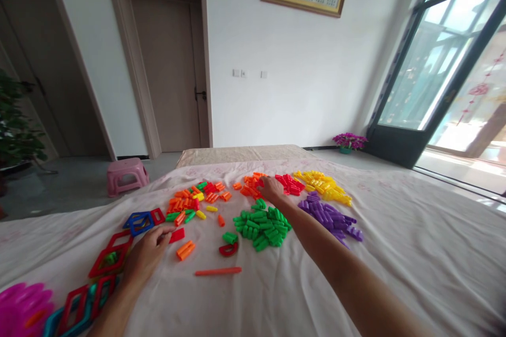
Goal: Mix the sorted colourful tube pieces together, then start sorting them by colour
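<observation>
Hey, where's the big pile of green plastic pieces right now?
In the head view, the green pile lies just right of centre on the tablecloth, nearer the camera than the right hand, with the purple pile to its right.

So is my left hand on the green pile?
No, your left hand holds a flat red piece, apart from the green pile.

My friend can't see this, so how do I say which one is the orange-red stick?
Start with the pale cloth and look at its near part, to the right of the person's left hand. On the near side of the green pile, the orange-red stick lies by itself. It is long, thin and straight, unlike the short, chunky green pieces beyond it.
</observation>
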A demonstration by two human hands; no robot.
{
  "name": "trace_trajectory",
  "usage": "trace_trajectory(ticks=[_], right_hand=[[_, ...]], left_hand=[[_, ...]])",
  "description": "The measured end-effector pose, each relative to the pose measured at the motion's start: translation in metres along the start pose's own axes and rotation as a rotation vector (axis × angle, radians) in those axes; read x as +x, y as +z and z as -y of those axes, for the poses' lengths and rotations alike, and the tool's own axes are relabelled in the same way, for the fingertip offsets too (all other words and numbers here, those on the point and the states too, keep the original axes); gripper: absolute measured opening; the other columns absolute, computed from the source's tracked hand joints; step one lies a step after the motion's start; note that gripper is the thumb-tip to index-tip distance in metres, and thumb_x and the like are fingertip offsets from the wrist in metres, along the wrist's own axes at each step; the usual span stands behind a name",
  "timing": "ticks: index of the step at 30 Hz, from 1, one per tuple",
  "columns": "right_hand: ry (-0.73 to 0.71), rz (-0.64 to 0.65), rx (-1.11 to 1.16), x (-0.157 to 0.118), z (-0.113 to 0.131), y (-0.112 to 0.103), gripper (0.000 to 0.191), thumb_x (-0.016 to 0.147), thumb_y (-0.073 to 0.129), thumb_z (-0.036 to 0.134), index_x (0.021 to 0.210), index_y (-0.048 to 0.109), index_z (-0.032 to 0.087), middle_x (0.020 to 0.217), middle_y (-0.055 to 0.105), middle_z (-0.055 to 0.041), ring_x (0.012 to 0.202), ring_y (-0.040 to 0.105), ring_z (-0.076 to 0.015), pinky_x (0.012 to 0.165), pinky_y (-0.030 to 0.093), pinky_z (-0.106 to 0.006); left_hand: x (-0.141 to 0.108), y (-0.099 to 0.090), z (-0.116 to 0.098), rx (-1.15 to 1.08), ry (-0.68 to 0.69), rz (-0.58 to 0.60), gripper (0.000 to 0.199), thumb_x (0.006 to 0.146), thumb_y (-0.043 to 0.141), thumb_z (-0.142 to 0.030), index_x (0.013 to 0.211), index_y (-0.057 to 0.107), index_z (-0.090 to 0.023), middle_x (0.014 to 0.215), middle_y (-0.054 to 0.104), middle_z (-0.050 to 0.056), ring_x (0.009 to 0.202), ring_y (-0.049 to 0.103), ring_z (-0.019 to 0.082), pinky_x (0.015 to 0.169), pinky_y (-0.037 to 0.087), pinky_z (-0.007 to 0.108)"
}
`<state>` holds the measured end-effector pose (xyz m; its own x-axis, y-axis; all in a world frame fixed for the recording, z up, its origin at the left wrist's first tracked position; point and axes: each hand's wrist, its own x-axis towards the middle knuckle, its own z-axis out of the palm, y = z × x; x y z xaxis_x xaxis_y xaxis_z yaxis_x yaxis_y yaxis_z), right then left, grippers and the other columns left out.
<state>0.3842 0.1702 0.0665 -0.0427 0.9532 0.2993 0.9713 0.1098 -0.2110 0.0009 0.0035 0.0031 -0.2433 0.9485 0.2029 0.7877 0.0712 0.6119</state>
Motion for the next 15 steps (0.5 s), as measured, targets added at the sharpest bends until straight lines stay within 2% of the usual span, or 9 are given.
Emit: trace_trajectory(ticks=[5, 8, 12, 15], right_hand=[[0.014, -0.086, 0.052, 0.001, -0.005, 0.004, 0.036, 0.089, 0.051, 0.035, 0.121, 0.062, 0.023, 0.116, 0.066, -0.0096, 0.104, 0.061, -0.0231, 0.082, 0.043, -0.029], [0.049, -0.171, 0.100, 0.006, -0.025, -0.007, 0.037, 0.089, 0.052, 0.033, 0.123, 0.061, 0.024, 0.120, 0.064, -0.0090, 0.107, 0.059, -0.0233, 0.085, 0.043, -0.030], [0.219, -0.200, 0.112, 0.013, -0.056, -0.026, 0.043, 0.088, 0.054, 0.033, 0.128, 0.058, 0.020, 0.124, 0.061, -0.0129, 0.110, 0.056, -0.0280, 0.090, 0.042, -0.036], [0.243, -0.227, 0.131, 0.013, -0.061, -0.030, 0.041, 0.088, 0.053, 0.028, 0.128, 0.059, 0.020, 0.127, 0.060, -0.0126, 0.114, 0.054, -0.0287, 0.094, 0.041, -0.039]], left_hand=[[0.002, 0.002, 0.005, 0.000, -0.001, 0.016, 0.033, 0.086, 0.046, -0.039, 0.104, 0.070, -0.027, 0.119, 0.070, 0.000, 0.110, 0.063, 0.019, 0.091, 0.046, 0.026], [0.002, 0.002, 0.005, 0.004, -0.006, 0.009, 0.033, 0.086, 0.046, -0.039, 0.105, 0.070, -0.027, 0.119, 0.070, 0.000, 0.107, 0.064, 0.019, 0.090, 0.046, 0.026], [0.001, 0.001, 0.002, -0.001, 0.003, 0.000, 0.033, 0.086, 0.046, -0.038, 0.105, 0.070, -0.026, 0.116, 0.071, 0.000, 0.106, 0.064, 0.019, 0.089, 0.047, 0.026], [0.001, 0.001, 0.001, -0.003, 0.009, -0.006, 0.033, 0.086, 0.045, -0.038, 0.104, 0.069, -0.025, 0.115, 0.072, 0.001, 0.105, 0.065, 0.018, 0.089, 0.046, 0.025]])
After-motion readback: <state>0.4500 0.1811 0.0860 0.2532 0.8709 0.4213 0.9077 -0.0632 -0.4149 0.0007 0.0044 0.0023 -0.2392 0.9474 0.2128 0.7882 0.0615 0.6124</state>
